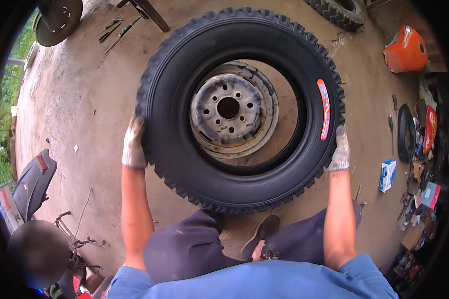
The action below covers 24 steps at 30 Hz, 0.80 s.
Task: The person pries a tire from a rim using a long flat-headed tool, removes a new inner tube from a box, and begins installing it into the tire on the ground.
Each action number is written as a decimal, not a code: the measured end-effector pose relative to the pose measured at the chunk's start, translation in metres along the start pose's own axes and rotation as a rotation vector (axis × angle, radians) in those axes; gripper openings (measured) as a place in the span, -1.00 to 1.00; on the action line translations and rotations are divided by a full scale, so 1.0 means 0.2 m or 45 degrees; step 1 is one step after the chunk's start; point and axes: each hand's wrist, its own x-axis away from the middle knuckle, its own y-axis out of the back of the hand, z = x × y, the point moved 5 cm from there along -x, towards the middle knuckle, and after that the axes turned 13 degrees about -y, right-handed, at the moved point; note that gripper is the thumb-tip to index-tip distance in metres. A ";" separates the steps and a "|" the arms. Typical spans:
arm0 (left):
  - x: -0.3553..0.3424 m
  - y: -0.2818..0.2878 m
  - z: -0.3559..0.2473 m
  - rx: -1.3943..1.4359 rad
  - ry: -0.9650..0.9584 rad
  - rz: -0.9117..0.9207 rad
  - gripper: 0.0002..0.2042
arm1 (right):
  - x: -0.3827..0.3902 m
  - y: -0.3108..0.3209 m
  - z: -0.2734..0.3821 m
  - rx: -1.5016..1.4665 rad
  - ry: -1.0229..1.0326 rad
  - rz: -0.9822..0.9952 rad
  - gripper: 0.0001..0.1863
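A large black tyre (172, 99) with chunky tread and a red and blue sticker fills the middle of the view. My left hand (134, 142), in a white glove, presses against the tread on its left side. On the opposite side my right hand (340, 151), gloved the same way, grips the tread. Both hands are closed around the outer edge, with the fingers partly hidden by the rubber. Through the tyre's opening shows a worn, scuffed steel wheel rim (228, 89) with a round centre hole and several bolt holes, lying on the floor.
Hand tools (119, 35) lie at the upper left, near a wooden leg (149, 14). Another tyre (336, 12) sits at the far right. An orange tank-like part (406, 51), a blue-white box (387, 176) and clutter line the right. A grey plastic panel (34, 184) stands left.
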 end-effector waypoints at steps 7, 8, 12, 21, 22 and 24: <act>-0.08 0.24 0.35 0.283 0.123 -0.180 -0.26 | 0.00 -0.23 -0.19 0.276 0.293 0.204 -0.23; -0.18 0.32 0.36 0.172 0.237 -0.238 -0.27 | 0.01 -0.29 -0.20 0.320 0.354 0.270 -0.22; -0.55 0.37 0.45 0.067 0.120 -0.316 -0.28 | -0.04 -0.33 -0.14 0.393 0.317 -0.040 -0.21; -0.43 -0.77 0.55 0.045 -0.056 0.062 -0.36 | -0.63 0.42 0.45 0.338 0.146 -0.362 -0.24; -0.35 -0.92 0.55 -0.032 -0.103 0.094 -0.36 | -0.72 0.56 0.51 0.349 0.073 -0.466 -0.25; -0.24 -1.20 0.57 -0.164 -0.192 0.169 -0.33 | -0.86 0.76 0.62 0.454 0.152 -0.386 -0.27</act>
